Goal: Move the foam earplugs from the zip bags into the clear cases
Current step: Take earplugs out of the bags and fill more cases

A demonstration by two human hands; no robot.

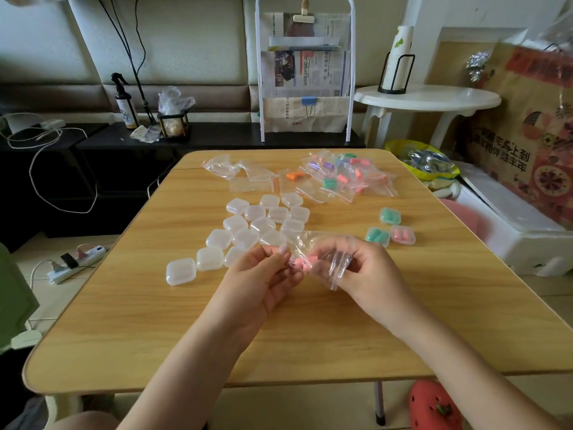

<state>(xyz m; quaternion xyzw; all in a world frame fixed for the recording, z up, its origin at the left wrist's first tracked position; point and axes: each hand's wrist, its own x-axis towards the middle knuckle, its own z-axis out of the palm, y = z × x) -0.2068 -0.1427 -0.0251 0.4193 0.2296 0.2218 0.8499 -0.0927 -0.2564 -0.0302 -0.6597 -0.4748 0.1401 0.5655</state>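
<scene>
Over the middle of the wooden table, my right hand grips a clear zip bag. Pink foam earplugs sit at the bag's mouth, and my left hand pinches them with its fingertips. Several empty clear cases lie in a cluster just beyond my left hand. Three shut cases holding green and pink earplugs lie to the right. A heap of zip bags with coloured earplugs is at the far right of the table, and emptied bags are at the far middle.
A white newspaper rack stands behind the table. A white round side table with a cup holder is at the back right. A power strip and cables lie on the floor to the left. A red strawberry-shaped object sits under the table's right front.
</scene>
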